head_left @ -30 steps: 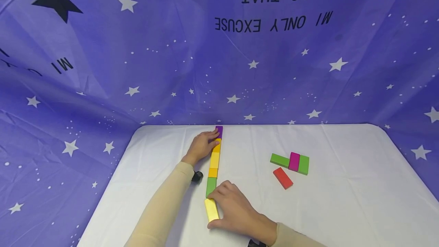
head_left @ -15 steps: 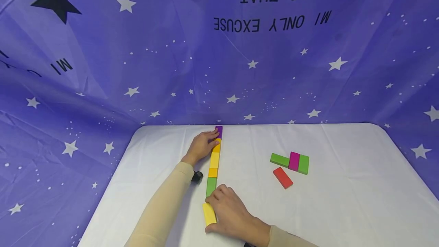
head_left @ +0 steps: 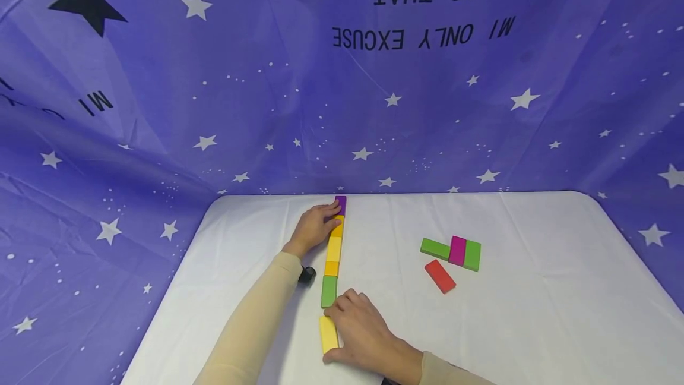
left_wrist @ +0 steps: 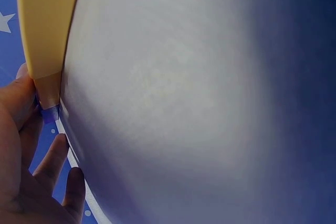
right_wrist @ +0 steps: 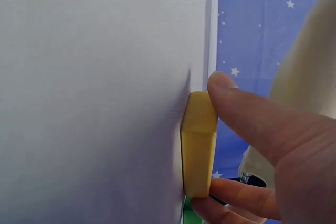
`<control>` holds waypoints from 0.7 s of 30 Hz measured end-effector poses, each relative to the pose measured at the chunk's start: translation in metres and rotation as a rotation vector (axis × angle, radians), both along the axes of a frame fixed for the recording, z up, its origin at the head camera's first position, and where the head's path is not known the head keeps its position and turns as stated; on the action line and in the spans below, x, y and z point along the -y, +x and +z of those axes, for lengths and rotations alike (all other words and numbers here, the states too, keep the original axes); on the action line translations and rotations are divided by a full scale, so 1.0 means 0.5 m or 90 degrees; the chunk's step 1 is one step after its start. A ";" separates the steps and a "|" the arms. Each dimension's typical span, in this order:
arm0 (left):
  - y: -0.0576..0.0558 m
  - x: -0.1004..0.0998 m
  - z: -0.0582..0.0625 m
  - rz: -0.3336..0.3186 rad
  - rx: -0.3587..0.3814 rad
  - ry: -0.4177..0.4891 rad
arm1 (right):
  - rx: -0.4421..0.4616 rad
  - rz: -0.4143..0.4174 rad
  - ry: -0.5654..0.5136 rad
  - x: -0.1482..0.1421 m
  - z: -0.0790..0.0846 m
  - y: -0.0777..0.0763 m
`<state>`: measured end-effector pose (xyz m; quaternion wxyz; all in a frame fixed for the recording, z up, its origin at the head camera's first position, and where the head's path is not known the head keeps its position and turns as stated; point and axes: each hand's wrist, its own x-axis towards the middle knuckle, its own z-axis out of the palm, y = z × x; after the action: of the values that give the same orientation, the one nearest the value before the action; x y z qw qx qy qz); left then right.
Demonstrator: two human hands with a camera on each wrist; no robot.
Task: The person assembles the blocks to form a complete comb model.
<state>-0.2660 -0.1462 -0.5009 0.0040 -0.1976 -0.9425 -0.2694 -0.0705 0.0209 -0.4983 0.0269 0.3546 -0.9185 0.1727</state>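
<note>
In the head view a row of flat blocks runs away from me: a green block [head_left: 329, 292], a small orange block [head_left: 331, 268], a pale yellow block [head_left: 333, 249], another orange block [head_left: 339, 227] and a purple block [head_left: 341, 205] at the far end. My left hand [head_left: 312, 229] rests at that end, fingertips on the purple block, thumb on the neighbouring orange one. At the near end my right hand [head_left: 363, 333] grips a yellow block [head_left: 328, 335] end to end between thumb and fingers. A small gap separates it from the green block. The right wrist view shows this yellow block [right_wrist: 199, 153] close up.
To the right lie a green block [head_left: 434, 249], a magenta block [head_left: 457, 251] and another green block [head_left: 472, 255], side by side. Nearer is a red block [head_left: 440, 276]. A purple starry cloth [head_left: 320, 76] rises behind the white table [head_left: 534, 314].
My right hand has drawn the yellow block slightly toward me, widening its gap to the green block, then shifted it a little right. My left hand keeps its place.
</note>
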 end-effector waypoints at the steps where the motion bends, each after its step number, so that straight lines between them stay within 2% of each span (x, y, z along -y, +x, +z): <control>1: 0.000 0.000 0.000 0.001 0.001 -0.001 | 0.024 -0.001 0.000 -0.002 0.001 -0.001; 4: -0.001 -0.001 -0.001 0.002 0.001 -0.003 | 0.103 -0.003 -0.006 -0.010 0.006 -0.003; 7: -0.001 -0.002 -0.001 0.001 0.002 -0.001 | 0.147 -0.005 -0.024 -0.018 0.008 -0.006; 13: -0.001 -0.002 0.002 0.003 0.007 0.001 | 0.149 -0.010 -0.053 -0.023 0.007 -0.006; 21: 0.000 0.000 -0.001 0.002 0.008 -0.006 | 0.150 -0.053 -0.051 -0.010 0.004 -0.005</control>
<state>-0.2661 -0.1462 -0.5015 -0.0027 -0.1943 -0.9440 -0.2666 -0.0729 0.0259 -0.4964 -0.0602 0.2921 -0.9216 0.2484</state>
